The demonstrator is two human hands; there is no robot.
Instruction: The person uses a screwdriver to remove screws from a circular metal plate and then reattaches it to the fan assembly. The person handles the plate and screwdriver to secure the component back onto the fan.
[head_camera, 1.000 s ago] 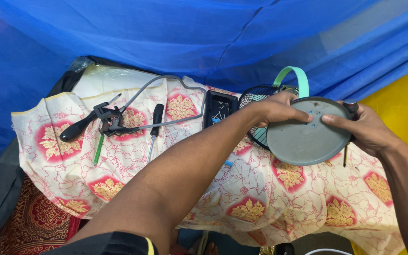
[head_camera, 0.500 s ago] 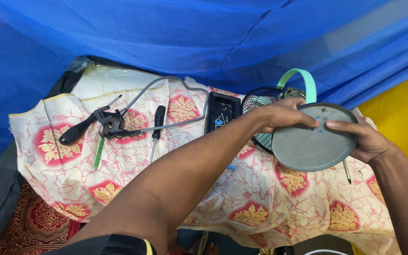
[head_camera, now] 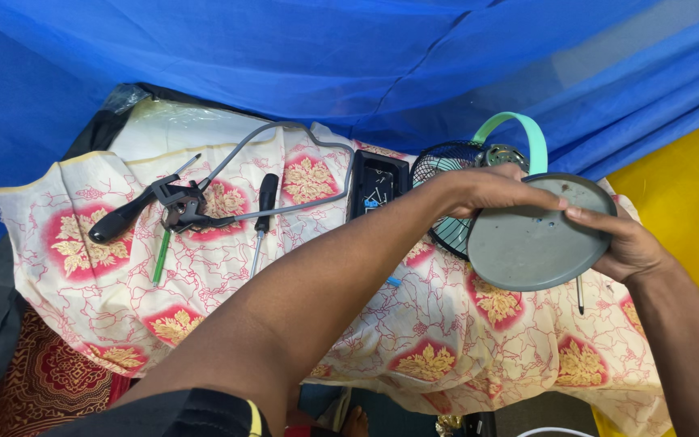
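Hands [head_camera: 560, 218] grip grey disc [head_camera: 531, 247], which hides most of fan [head_camera: 446, 174]

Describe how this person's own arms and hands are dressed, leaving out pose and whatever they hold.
Both forearms are bare, with no gloves, rings or watch visible on the left hand or right hand. At the bottom edge, near the left upper arm, a dark sleeve with a narrow yellow stripe shows.
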